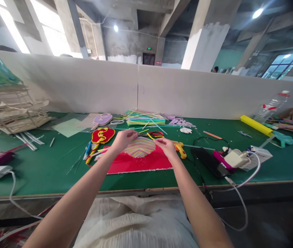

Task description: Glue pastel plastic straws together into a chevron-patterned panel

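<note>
My right hand (166, 145) pinches a short yellow strip (150, 136) between thumb and fingertips. My left hand (125, 139) is closed in a pinch across from it; whatever lies between its fingertips is too small to make out. Between and below both hands lies a striped, many-coloured fan-like piece (140, 147) on a red board (138, 163). Just beyond the hands are red-handled scissors (157, 133), partly hidden. A yellow glue gun (181, 150) rests right of my right hand. Left of my left hand lies a red fan-shaped piece with yellow trim (103, 135).
Coloured strips (145, 120) are piled at the back, beside a purple fan shape (103, 119). A black phone (208, 162), chargers (235, 158) and white cables stand right. A rack (14, 110) is at left, a plastic bottle (272, 106) far right. A white partition (97, 86) closes the back.
</note>
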Available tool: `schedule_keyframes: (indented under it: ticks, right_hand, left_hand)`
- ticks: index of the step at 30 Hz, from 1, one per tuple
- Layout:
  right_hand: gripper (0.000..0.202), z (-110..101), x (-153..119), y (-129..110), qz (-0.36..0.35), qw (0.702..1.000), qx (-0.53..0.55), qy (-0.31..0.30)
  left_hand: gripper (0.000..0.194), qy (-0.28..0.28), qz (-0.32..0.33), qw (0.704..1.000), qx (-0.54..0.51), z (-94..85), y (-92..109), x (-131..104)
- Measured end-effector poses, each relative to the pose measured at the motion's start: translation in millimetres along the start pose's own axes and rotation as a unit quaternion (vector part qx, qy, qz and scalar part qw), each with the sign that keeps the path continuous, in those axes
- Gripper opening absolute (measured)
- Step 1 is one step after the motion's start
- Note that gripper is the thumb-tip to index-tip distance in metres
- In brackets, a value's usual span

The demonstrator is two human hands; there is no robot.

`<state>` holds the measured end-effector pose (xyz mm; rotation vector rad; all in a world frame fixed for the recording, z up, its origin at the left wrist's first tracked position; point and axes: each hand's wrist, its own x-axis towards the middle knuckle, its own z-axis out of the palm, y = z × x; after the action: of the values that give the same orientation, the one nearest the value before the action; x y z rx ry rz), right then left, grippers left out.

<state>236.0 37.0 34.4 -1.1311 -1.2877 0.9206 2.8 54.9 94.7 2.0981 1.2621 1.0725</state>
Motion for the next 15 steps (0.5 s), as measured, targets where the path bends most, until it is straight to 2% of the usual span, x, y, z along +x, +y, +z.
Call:
schedule_keyframes:
  ticks: [9,15]
  right_hand:
    - [0.028,1.0,0.5,0.0,0.004,1.0,-0.001,0.004]
    - [0.029,0.9,0.1,0.1,0.006,1.0,-0.005,0.004]
  left_hand:
    - [0.035,-0.051,0.021,0.998,-0.043,5.8,1.8,-2.2]
    - [0.025,-0.049,0.032,0.997,-0.045,6.3,-0.9,-1.8]
